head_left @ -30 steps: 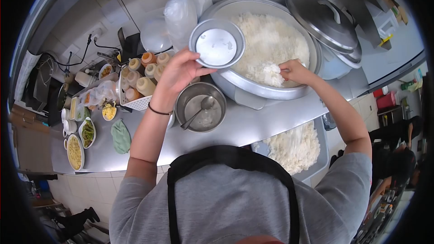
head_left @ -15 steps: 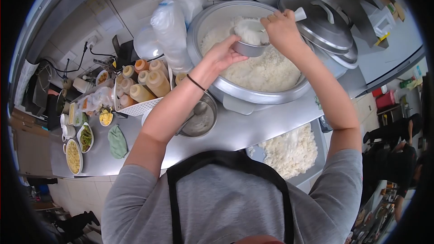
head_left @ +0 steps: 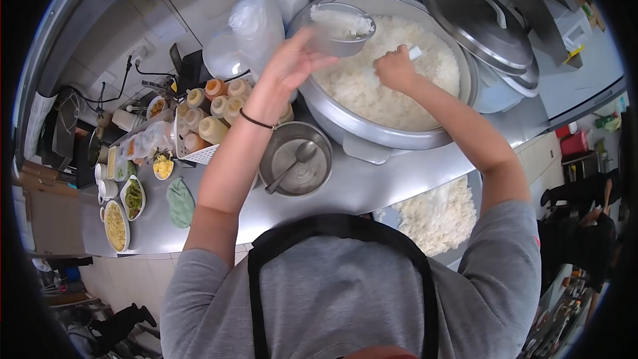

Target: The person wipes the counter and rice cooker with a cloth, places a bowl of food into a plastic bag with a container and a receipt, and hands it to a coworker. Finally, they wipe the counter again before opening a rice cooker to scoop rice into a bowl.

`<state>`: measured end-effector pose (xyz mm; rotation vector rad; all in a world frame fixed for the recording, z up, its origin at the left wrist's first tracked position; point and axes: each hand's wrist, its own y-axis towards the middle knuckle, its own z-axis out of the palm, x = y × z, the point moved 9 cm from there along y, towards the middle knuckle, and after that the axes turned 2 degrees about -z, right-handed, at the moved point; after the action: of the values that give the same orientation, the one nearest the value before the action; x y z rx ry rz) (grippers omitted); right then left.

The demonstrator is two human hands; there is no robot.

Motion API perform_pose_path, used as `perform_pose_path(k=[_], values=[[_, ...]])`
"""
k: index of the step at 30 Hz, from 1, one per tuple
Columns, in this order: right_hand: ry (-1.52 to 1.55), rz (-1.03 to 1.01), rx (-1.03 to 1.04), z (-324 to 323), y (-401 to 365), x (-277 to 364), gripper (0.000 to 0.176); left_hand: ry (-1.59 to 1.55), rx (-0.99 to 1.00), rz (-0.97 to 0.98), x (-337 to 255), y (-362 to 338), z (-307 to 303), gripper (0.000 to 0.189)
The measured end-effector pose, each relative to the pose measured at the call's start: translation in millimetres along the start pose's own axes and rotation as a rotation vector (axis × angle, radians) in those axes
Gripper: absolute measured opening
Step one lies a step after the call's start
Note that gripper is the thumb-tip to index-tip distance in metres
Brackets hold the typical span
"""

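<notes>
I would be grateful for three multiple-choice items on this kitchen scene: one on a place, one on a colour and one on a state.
1. Where does the spoon lie? A in the metal bowl on the counter; B on the floor; C on the wall.
2. What colour is the cloth on the counter? A red; B green; C blue.
3. The small bowl in the left hand is: A empty; B upside down; C holding rice.
Answers: 1 A, its handle leans on that bowl's rim. 2 B, it is pale green. 3 C, white rice lies in it, while the right hand grips a paddle in the big pot.
</notes>
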<state>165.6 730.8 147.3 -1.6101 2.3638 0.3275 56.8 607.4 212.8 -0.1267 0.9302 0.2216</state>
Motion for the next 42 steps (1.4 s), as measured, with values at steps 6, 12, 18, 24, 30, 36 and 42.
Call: perform_pose_path(k=[6, 12, 18, 24, 30, 36, 42], values=[[0.301, -0.057, 0.016, -22.2, -8.9, 32.9, 0.013, 0.028, -0.050, -0.016, 1.4, -3.4, -15.5, 0.038], [0.511, -0.044, 0.013, -26.6, -20.5, 30.9, 0.012, 0.003, 0.002, -0.022, 2.1, 1.5, -14.5, 0.037], [0.687, -0.013, 0.066, -13.0, -26.0, 27.5, 0.020, -0.028, 0.016, -0.032, 4.6, 5.2, -9.9, 0.036], [0.792, -0.004, 0.111, -2.2, -28.0, 27.2, 0.021, -0.027, 0.023, -0.017, 1.9, 4.8, -10.0, 0.035], [0.708, -0.077, 0.065, -24.0, -55.1, 16.2, 0.016, 0.028, 0.052, -0.006, -1.5, 3.7, -7.0, 0.039], [0.860, 0.033, 0.145, -40.4, -92.0, -18.5, 0.012, 0.134, 0.012, -0.028, 4.9, 6.9, -15.5, 0.035], [0.867, 0.060, 0.247, -81.4, -86.2, -58.2, 0.012, 0.349, -0.040, -0.093, 15.2, 9.1, -20.8, 0.029]])
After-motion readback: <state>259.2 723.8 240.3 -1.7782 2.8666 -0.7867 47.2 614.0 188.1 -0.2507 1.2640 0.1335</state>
